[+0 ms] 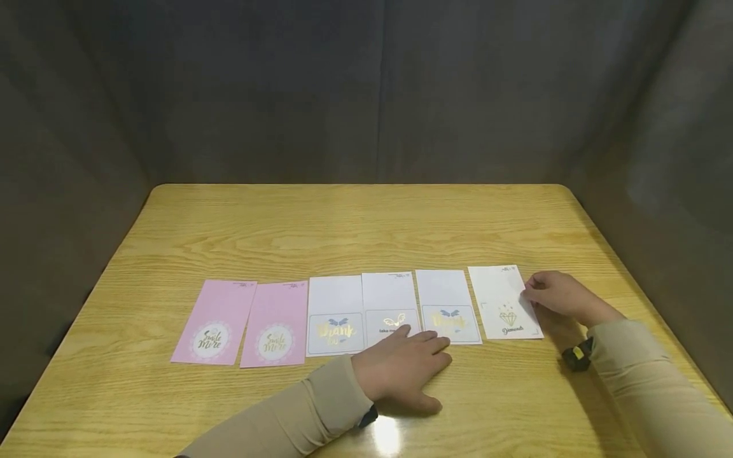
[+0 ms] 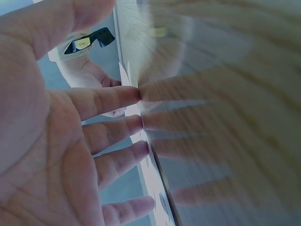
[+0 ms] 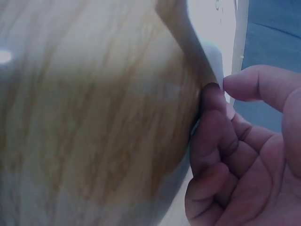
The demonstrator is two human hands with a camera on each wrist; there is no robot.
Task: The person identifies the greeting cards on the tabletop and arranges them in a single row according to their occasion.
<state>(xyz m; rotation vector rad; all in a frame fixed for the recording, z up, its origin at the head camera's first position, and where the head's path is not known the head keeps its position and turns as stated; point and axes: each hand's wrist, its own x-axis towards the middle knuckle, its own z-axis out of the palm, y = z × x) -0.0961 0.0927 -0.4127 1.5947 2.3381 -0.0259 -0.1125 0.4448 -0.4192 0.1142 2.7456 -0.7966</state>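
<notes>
At the right end of a row of cards lies a white card with a gold diamond and the word "Diamonds" (image 1: 498,292). My right hand (image 1: 564,296) pinches its right edge between thumb and index finger; the right wrist view shows that edge lifted slightly. Spread fingers of my left hand (image 1: 403,366) rest at the lower edges of a white card with gold wings (image 1: 387,289) and a "Thank" card (image 1: 441,289). In the left wrist view those fingers (image 2: 117,167) are nearly straight, fingertips at the table surface, holding nothing.
Further left are another white "Thank you" card (image 1: 335,296) and two pink "Smile More" cards (image 1: 226,305), one beside the other (image 1: 277,305). All lie on a wooden table (image 1: 355,222). Dark grey curtains (image 1: 366,95) surround its back and sides.
</notes>
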